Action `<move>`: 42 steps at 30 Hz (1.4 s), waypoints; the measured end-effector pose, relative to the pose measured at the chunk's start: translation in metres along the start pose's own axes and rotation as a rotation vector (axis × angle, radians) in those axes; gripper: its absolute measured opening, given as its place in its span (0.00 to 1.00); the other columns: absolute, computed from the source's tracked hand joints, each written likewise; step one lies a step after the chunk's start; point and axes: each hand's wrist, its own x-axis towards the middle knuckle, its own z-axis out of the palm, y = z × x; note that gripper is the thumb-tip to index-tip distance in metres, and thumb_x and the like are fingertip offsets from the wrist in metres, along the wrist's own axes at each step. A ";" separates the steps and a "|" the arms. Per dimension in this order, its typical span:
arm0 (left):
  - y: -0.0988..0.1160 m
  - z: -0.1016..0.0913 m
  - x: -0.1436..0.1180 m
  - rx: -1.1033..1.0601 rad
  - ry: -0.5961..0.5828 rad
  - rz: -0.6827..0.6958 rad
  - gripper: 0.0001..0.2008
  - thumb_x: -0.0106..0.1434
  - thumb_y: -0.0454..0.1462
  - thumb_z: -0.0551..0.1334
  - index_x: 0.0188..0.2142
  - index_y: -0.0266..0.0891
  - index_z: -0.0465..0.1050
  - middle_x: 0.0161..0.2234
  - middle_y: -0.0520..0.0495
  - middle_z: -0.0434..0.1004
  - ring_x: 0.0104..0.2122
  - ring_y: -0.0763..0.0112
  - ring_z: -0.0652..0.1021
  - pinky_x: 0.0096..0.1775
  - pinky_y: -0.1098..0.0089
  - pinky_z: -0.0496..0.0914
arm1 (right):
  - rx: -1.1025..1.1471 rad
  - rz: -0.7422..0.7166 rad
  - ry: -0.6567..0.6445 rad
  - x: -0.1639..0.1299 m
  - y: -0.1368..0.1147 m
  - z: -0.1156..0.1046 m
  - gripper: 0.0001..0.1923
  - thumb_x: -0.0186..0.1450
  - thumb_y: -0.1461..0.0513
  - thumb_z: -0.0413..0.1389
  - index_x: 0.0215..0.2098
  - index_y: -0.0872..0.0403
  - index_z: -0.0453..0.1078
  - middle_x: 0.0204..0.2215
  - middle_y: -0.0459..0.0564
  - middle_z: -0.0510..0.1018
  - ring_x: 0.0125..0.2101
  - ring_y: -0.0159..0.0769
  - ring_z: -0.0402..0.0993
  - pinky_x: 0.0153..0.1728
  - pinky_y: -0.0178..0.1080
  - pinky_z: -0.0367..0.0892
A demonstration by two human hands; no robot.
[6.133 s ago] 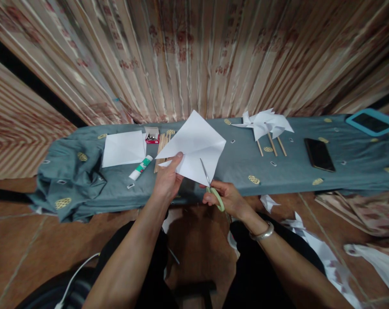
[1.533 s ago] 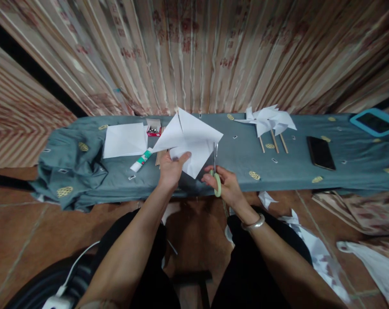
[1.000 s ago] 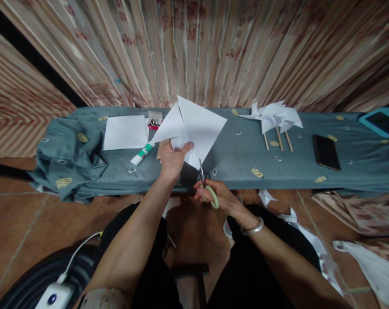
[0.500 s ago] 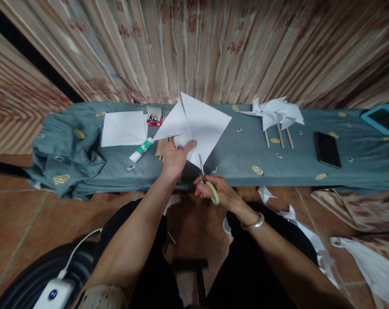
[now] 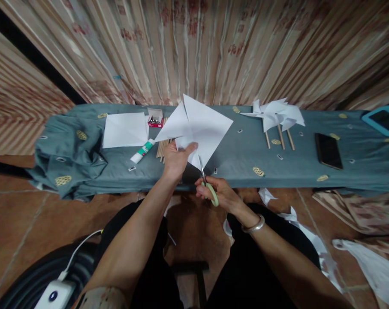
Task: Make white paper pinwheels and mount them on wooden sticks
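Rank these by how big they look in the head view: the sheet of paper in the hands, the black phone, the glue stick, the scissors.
1. Sheet of paper, largest, though held up nearer the camera.
2. Black phone.
3 and 4. Glue stick and scissors look about alike; the right hand hides part of the scissors, so no ranking.

Before me a low bench draped in grey-green cloth stands against striped floral curtains, on brown floor tiles.

Dim, warm indoor light. White paper sheet at centre is the brightest patch; a soft shadow lies beneath it. Strong wide-angle bending: curtain stripes fan outward, blurring toward the corners. Lower frame falls dark.
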 end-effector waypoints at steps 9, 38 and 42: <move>0.001 0.000 0.001 0.009 0.022 -0.014 0.12 0.39 0.35 0.71 0.27 0.36 0.76 0.25 0.52 0.78 0.24 0.73 0.74 0.31 0.72 0.70 | 0.041 0.002 0.030 -0.001 0.003 0.003 0.18 0.57 0.48 0.61 0.32 0.54 0.72 0.23 0.44 0.76 0.23 0.27 0.69 0.26 0.32 0.63; -0.001 -0.003 0.003 0.018 0.023 -0.038 0.13 0.41 0.37 0.71 0.28 0.36 0.76 0.26 0.50 0.78 0.26 0.71 0.75 0.34 0.69 0.71 | 0.178 0.060 0.079 0.002 0.001 0.009 0.18 0.50 0.50 0.67 0.30 0.54 0.72 0.17 0.40 0.74 0.17 0.25 0.67 0.21 0.31 0.63; -0.002 -0.003 0.005 0.011 0.023 -0.021 0.12 0.41 0.36 0.71 0.28 0.36 0.76 0.26 0.52 0.78 0.27 0.71 0.75 0.35 0.70 0.72 | 0.186 0.057 0.086 0.002 0.002 0.010 0.19 0.49 0.50 0.68 0.29 0.54 0.72 0.16 0.40 0.74 0.17 0.25 0.66 0.20 0.31 0.62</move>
